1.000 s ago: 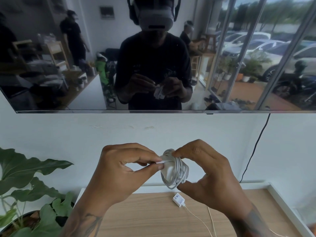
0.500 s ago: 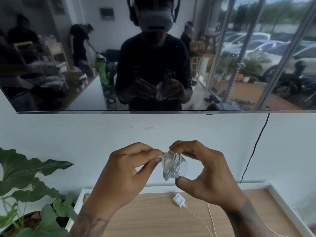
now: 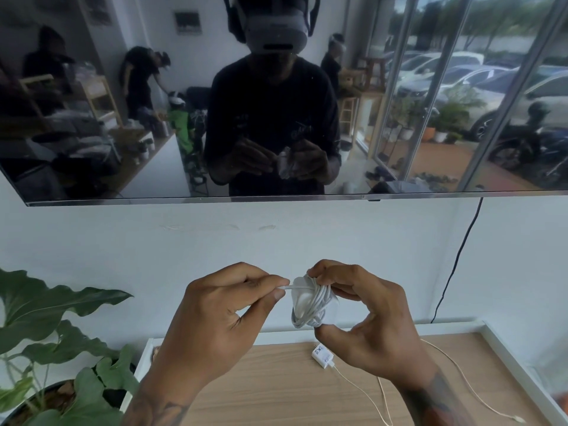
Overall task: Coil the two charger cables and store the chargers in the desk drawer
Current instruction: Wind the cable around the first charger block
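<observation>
White charger (image 3: 302,298) with cable (image 3: 316,302) wound round it, held up above the wooden bench (image 3: 276,392). Right hand (image 3: 368,321) grips it, thumb under, fingers over. Left hand (image 3: 221,315) pinches the cable end just beside it. Second charger (image 3: 321,355) lies on the bench below, its cable (image 3: 362,392) loose.

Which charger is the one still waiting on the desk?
Look at the wooden desk, just below the right hand. The small white charger lies flat there. Its thin cable trails loose, unlike the wrapped charger held in the air.
</observation>
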